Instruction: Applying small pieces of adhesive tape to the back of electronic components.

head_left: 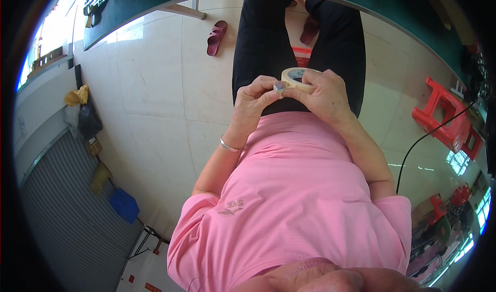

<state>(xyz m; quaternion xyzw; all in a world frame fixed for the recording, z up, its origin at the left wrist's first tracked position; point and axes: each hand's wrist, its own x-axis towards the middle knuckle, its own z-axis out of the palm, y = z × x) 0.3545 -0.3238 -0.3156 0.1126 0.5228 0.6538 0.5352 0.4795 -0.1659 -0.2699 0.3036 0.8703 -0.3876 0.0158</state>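
Observation:
Above my lap, my right hand [326,94] grips a roll of cream-coloured tape [285,75], with fingers in its hole and the thumb along its near edge. My left hand [254,102] is closed in a pinch just beside the roll, a bracelet on its wrist. Between the two thumbs sits a small pale piece with a grey, shiny top [280,86], held by my left fingertips. It touches or nearly touches the tape; I cannot tell whether they are joined.
A green-topped table [150,5] curves across the far side. On the tiled floor lie a dark red slipper [217,37] and, to the right, red plastic stools [443,117] near a black cable [413,146]. Bags [89,120] and a blue object [124,204] line the left wall.

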